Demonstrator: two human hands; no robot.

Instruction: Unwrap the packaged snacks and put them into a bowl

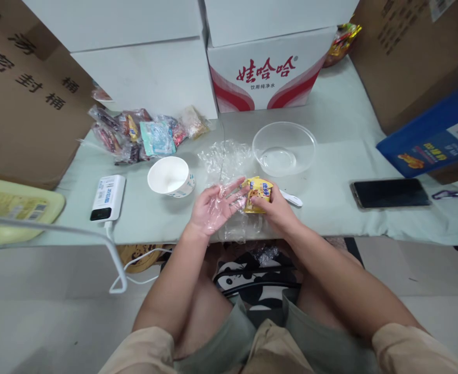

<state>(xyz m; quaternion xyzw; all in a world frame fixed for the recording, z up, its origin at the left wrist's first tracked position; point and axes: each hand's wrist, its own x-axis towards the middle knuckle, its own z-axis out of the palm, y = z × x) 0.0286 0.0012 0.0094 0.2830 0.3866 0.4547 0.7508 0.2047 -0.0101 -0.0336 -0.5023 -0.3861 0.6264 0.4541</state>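
My right hand [280, 209] is closed on a small yellow snack packet [258, 194], its thumb pressed across the front. Just left of it, my left hand [218, 210] is palm up with its fingers stretched out toward the packet. Thin clear plastic film [215, 214] lies over that palm and fingers. Crumpled clear plastic [226, 158] is on the table beyond my hands. Behind the right hand lies a white plastic utensil [291, 198], partly covered. A white paper cup [170, 177] stands to the left, and a clear round plastic bowl [284, 149] is beyond the packet.
Several wrapped snacks [157, 137] lie at the back left. A white power bank [108, 198] with a cable is nearer. Boxes [268, 72] wall the back. At right are a phone [390, 194] and a blue box [427, 135]; a yellow jug [22, 208] is far left.
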